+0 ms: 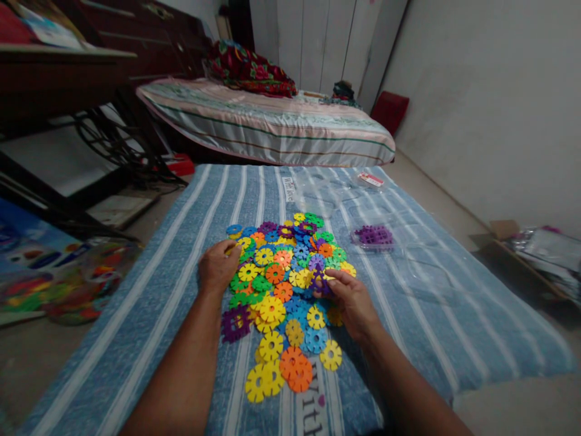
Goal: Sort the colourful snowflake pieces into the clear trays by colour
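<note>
A heap of notched plastic snowflake discs in yellow, orange, green, blue and purple lies spread on the striped blue cloth. At the heap's left edge is my left hand, its fingers drawn together beside a yellow disc; what they hold, if anything, is hidden. On the right side, my right hand pinches a purple notched piece between thumb and fingers, just over the discs. A purple square lattice piece rests at the heap's lower left.
Right of the heap, a clear plastic container holds purple pieces. Other clear containers stand nearby, with a red-and-white label behind. A bed is beyond the table; a sewing-machine table stands left, a cardboard box right.
</note>
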The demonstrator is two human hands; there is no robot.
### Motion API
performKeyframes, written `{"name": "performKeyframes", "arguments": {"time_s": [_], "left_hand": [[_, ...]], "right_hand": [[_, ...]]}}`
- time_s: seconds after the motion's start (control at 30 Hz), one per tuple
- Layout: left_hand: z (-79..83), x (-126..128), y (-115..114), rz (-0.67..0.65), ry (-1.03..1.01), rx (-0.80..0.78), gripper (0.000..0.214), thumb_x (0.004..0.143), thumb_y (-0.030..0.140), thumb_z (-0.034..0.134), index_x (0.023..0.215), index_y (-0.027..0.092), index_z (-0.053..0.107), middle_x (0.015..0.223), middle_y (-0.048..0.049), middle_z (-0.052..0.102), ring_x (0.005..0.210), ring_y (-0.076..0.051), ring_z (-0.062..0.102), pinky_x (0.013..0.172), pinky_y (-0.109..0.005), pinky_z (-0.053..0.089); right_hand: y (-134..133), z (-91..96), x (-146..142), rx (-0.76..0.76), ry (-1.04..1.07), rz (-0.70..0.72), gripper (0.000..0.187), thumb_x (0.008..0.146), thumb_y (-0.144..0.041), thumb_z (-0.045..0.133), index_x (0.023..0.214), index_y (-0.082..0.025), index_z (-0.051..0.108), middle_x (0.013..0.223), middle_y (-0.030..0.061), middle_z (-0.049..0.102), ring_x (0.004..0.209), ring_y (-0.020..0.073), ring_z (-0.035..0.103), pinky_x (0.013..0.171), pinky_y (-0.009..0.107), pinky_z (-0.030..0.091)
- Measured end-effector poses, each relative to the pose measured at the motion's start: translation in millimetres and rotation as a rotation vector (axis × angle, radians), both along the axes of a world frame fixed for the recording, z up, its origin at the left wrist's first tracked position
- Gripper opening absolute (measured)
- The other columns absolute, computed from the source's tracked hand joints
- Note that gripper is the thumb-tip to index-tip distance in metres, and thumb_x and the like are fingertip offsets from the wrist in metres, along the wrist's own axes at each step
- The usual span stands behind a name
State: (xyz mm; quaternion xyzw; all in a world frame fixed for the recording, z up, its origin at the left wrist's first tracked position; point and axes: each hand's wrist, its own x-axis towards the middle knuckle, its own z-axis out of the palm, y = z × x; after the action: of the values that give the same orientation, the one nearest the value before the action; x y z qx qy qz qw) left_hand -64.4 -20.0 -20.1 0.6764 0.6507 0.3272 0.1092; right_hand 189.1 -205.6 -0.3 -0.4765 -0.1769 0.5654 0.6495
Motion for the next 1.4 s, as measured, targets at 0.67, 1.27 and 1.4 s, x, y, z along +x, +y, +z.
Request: {"name": "performKeyframes", "arguments": {"time_s": [0.67, 1.27, 1.4], "left_hand": [[-1.0, 0.7, -1.6, -0.020, 0.025, -0.003, 0.029, 0.083, 0.040, 0.049, 0.091, 0.024, 0.071, 0.105, -0.0063, 0.078, 0.101, -0.025, 0.070, 0.095, -0.033, 0.051], [-0.9, 5.9, -7.0, -0.011, 0.020, -0.009, 0.025, 0.085, 0.033, 0.053, 0.094, 0.022, 0.074, 0.105, -0.0055, 0.078, 0.100, -0.024, 0.070, 0.094, -0.033, 0.050], [-1.2, 6.0, -6.9, -0.014, 0.020, 0.000, 0.024, 0.085, 0.032, 0.054, 0.093, 0.023, 0.074, 0.104, -0.0047, 0.078, 0.097, -0.022, 0.069, 0.092, -0.032, 0.050]], "right_hand": [[-1.6, 1.1, -3.1, 0.029, -0.019, -0.001, 0.044, 0.055, -0.034, 0.096, 0.091, -0.018, 0.075, 0.075, 0.0045, 0.078, 0.061, 0.0174, 0.073, 0.066, 0.027, 0.058], [-7.3, -3.0, -12.7, 0.003, -0.019, 0.023, 0.042, 0.058, -0.031, 0.095, 0.093, -0.017, 0.076, 0.077, 0.0059, 0.079, 0.062, 0.0173, 0.075, 0.063, 0.023, 0.059], [-6.7, -4.6, -11.6, 0.007, -0.014, 0.021, 0.041, 0.058, -0.030, 0.094, 0.092, -0.017, 0.076, 0.078, 0.0060, 0.080, 0.062, 0.0178, 0.075, 0.063, 0.024, 0.060]]}}
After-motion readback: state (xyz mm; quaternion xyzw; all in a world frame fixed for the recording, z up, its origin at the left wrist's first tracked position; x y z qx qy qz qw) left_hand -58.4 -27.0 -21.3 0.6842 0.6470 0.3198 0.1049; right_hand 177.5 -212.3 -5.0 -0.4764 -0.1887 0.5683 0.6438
